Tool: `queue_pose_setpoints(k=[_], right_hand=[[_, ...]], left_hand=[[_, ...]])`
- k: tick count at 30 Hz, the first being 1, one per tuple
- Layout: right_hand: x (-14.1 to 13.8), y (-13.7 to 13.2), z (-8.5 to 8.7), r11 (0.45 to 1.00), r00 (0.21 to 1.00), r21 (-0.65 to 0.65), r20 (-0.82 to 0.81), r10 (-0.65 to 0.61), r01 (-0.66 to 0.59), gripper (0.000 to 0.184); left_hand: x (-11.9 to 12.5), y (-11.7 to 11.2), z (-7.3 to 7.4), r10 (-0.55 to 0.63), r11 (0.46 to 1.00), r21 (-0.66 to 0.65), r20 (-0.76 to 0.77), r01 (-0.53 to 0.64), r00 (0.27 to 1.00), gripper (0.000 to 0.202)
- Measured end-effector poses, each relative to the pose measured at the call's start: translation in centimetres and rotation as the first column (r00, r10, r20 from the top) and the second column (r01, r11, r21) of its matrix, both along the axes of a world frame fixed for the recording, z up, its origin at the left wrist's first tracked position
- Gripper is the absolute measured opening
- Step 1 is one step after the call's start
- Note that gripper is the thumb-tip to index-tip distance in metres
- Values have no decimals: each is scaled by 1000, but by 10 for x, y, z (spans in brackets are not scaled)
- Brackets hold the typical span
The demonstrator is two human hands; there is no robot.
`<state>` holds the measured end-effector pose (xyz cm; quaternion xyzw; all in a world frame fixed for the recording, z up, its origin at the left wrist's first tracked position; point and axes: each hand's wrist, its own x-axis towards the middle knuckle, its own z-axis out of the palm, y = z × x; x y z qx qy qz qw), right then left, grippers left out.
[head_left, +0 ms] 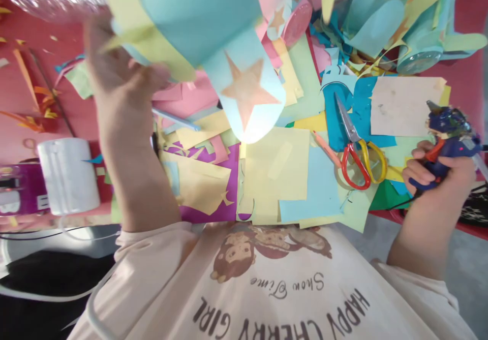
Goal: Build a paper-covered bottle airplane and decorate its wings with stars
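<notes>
My left hand (118,75) is raised close to the camera and grips a paper craft piece (213,35), light blue with yellow strips and an orange star (247,88) on it. The fingers are partly hidden behind the paper. My right hand (434,172) is closed around a blue glue gun (450,136) at the right edge of the table, its nozzle pointing away from me. Red and yellow handled scissors (358,152) lie on the papers to the left of that hand.
Coloured paper sheets and scraps (274,172) cover the red table (23,91). A white roll (68,175) stands at the left. Finished paper crafts (419,30) pile up at the far right. A black cord (396,205) runs from the glue gun.
</notes>
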<state>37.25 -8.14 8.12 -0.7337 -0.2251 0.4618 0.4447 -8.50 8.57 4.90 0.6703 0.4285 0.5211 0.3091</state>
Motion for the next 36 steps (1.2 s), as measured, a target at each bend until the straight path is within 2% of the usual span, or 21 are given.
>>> queue_pose_setpoints(k=[1, 2, 3, 5, 7, 11, 14, 18, 23, 29, 36], right_hand=[[-2, 0, 0, 1000, 1000, -23, -7, 15, -15, 25], [-5, 0, 0, 999, 1000, -44, -6, 29, -29, 25], [-7, 0, -1, 998, 999, -56, 8, 43, -42, 25], [-12, 0, -5, 994, 996, -67, 32, 87, -84, 24], [-19, 1, -8, 985, 988, -72, 13, 156, -155, 19], [-42, 4, -11, 960, 956, 35, -84, 281, -279, 17], [-65, 11, -9, 914, 907, 100, -120, 404, -394, 14], [-92, 25, -7, 866, 865, 38, -47, 499, -498, 19], [-115, 43, -8, 778, 774, -55, 86, 628, -625, 27], [-129, 51, -12, 739, 710, -74, 229, 666, -670, 25], [-139, 58, -13, 675, 649, 50, 335, 683, -736, 25]], left_hand=[[7, -6, -3, -40, 998, -52, 73, 44, 997, 87], [14, -12, -7, -30, 996, -82, 55, 35, 998, 85], [22, -19, -11, -12, 984, -177, -14, 9, 1000, 82], [36, -32, -20, -94, 937, -342, -72, 64, 993, 73], [45, -43, -28, -162, 909, -398, -75, 120, 984, 68], [46, -52, -39, -182, 915, -378, -66, 144, 981, 62], [42, -53, -41, -155, 919, -381, -121, 98, 980, 62], [45, -57, -41, -103, 934, -358, -210, 22, 972, 63], [51, -58, -40, -82, 940, -342, -228, -1, 970, 60], [49, -56, -43, -102, 939, -342, -219, 22, 970, 58], [47, -56, -47, -105, 943, -331, -206, 32, 973, 62]])
